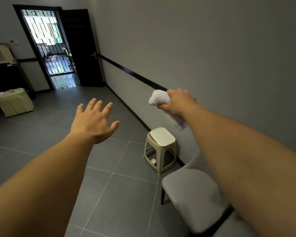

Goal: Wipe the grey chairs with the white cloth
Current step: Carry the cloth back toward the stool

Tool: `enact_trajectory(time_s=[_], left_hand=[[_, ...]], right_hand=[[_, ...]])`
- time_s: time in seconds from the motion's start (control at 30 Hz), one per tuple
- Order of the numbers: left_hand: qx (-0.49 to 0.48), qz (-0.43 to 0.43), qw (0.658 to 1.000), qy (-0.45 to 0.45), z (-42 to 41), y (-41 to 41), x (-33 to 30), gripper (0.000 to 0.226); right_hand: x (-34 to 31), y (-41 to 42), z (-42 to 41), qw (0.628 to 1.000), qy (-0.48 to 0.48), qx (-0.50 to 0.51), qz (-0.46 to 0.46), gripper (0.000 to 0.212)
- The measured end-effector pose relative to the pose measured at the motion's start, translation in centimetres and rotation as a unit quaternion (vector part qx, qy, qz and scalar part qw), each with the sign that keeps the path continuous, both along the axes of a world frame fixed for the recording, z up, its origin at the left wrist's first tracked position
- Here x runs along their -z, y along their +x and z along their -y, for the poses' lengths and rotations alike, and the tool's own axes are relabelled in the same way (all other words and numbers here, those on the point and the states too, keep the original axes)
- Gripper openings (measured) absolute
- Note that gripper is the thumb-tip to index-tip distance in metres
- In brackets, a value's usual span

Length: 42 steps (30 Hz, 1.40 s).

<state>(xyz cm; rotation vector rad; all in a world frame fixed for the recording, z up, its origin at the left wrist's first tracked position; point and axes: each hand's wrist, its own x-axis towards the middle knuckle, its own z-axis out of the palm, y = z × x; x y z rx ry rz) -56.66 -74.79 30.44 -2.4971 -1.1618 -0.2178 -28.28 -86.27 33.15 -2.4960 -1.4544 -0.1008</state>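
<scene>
A grey padded chair stands against the right wall at the lower right, its seat facing me; my right forearm crosses over its back. A second grey chair shows only as a corner at the bottom right edge. My right hand is stretched out high above the chairs and is shut on a bunched white cloth, whose tail hangs down below the fist. My left hand is held out over the floor, fingers spread, holding nothing.
A beige plastic stool stands by the wall just beyond the grey chair, a small white cup under it. A cloth-covered chair and a dark desk sit at the far left. A barred doorway lies ahead across grey floor tiles.
</scene>
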Motion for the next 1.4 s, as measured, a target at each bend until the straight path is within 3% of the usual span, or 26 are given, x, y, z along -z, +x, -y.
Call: enact_trajectory(time_s=[0.3, 0.6, 0.73, 0.9, 1.13, 1.4], left_hand=[[-0.027, 0.009, 0.999, 0.022, -19.4, 6.4, -1.8, 0.085], [0.054, 0.005, 0.998, 0.027, -36.4, 15.6, -1.5, 0.086], [0.136, 0.027, 0.99, 0.023, -42.8, 21.4, -0.7, 0.085], [0.24, -0.008, 0.971, 0.003, -49.2, 28.0, 0.6, 0.086], [0.383, -0.022, 0.923, -0.024, -50.4, 38.5, 3.6, 0.085], [0.413, -0.065, 0.907, -0.041, -53.9, 48.9, 9.5, 0.084]], right_hand=[[0.3, 6.9, -20.8, 0.999, -0.021, -0.022, 0.009, 0.061], [1.8, 10.4, -35.6, 1.0, -0.025, -0.006, 0.006, 0.06], [3.2, 13.4, -38.7, 0.996, -0.049, 0.075, 0.006, 0.059], [5.0, 16.3, -40.1, 0.98, -0.045, 0.19, -0.025, 0.06], [7.2, 20.5, -38.3, 0.944, -0.069, 0.319, -0.058, 0.061], [11.8, 30.4, -39.2, 0.924, -0.066, 0.369, -0.081, 0.061]])
